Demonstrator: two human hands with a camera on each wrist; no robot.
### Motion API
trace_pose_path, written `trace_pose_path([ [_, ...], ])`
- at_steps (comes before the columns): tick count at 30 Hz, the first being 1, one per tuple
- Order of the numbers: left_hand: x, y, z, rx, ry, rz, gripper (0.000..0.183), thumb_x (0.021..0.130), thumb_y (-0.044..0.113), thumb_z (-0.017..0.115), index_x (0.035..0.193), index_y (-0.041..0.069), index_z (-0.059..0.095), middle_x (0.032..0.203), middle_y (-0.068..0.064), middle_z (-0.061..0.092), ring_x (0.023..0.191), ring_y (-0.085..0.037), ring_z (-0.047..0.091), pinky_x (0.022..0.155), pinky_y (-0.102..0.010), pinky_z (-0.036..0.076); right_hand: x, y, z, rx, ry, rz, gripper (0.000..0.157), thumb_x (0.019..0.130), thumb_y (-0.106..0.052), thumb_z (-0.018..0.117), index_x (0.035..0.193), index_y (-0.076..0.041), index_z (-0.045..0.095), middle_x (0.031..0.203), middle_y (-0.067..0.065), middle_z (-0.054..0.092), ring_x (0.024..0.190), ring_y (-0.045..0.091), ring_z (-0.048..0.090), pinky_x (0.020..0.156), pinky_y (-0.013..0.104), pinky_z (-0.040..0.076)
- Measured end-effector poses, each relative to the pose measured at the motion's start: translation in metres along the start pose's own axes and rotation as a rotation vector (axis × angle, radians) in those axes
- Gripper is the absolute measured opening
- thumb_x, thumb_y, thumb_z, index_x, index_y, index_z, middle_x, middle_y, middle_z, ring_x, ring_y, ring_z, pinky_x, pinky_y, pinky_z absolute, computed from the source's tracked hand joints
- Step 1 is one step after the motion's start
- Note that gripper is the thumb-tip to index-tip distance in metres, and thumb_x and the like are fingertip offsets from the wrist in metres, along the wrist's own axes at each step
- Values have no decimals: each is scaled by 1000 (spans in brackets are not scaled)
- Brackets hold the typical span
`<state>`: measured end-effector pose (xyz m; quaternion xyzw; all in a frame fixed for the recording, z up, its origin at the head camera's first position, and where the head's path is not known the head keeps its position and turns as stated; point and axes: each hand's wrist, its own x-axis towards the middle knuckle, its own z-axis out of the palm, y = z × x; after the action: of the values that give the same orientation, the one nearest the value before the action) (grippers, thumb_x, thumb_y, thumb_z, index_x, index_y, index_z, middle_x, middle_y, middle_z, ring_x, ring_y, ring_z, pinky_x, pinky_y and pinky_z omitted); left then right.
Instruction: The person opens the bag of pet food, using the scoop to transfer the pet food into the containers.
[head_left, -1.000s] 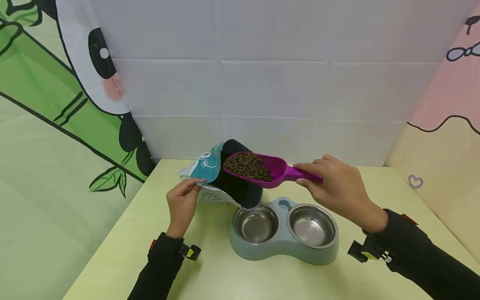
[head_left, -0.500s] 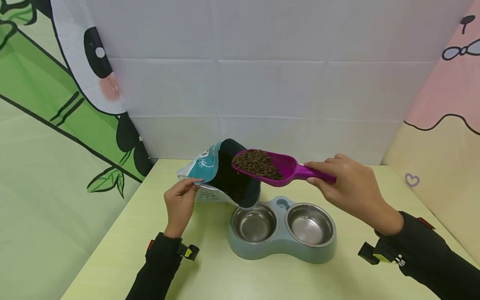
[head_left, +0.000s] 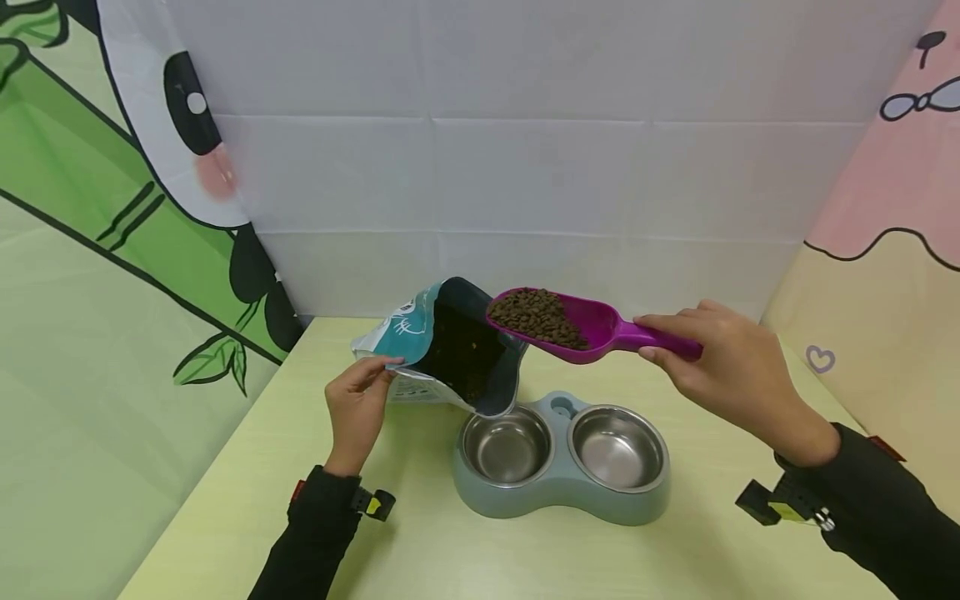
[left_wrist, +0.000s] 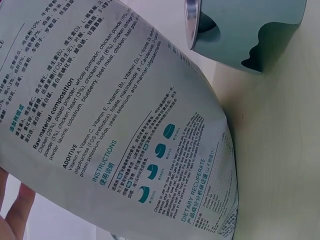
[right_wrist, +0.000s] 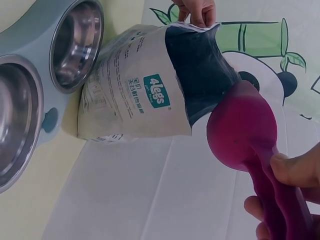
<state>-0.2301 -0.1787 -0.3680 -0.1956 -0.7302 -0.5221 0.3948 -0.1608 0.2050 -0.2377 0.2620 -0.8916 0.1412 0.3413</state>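
My left hand pinches the near edge of an open pet food bag, which leans with its dark mouth facing right and shows some kibble inside. Printed text covers the bag's back in the left wrist view. My right hand grips the handle of a magenta scoop. Brown kibble fills the front of the scoop, whose tip overlaps the bag's mouth in the head view. From the right wrist the scoop's underside shows beside the bag's opening.
A blue-grey double feeder with two steel bowls stands just in front of the bag on the pale yellow table. No kibble shows in the left bowl or right bowl. A cartoon-printed cloth hangs behind.
The right hand has drawn the kibble-laden scoop to the right and slightly up, away from the bag's mouth. More of the bag's inside now shows. The left hand and bag stay nearly still.
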Motion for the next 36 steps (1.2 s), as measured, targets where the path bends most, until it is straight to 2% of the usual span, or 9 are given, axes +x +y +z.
trace_pose_path([
  [13, -1, 1, 0, -11, -1, -6, 17, 83, 0, 60, 93, 12, 68, 86, -5, 66, 81, -16, 61, 74, -21, 49, -17, 14, -4, 0, 15, 43, 36, 68, -21, 77, 102, -20, 66, 74, -7, 58, 62, 9, 36, 40, 25, 26],
  [28, -1, 0, -1, -4, -3, -4, 18, 82, -2, 60, 93, 10, 67, 86, -7, 66, 81, -14, 62, 76, -21, 49, -41, 42, -9, -34, 14, 65, 42, 62, -20, 79, 103, -20, 66, 75, -6, 60, 60, 10, 36, 39, 23, 25],
  [36, 0, 3, -1, -8, -4, -6, 17, 82, -2, 60, 93, 10, 68, 86, -7, 66, 81, -15, 62, 75, -21, 49, -54, 53, -13, -47, 3, 74, 40, 63, -19, 78, 102, -20, 66, 68, -10, 50, 58, 9, 33, 39, 23, 23],
])
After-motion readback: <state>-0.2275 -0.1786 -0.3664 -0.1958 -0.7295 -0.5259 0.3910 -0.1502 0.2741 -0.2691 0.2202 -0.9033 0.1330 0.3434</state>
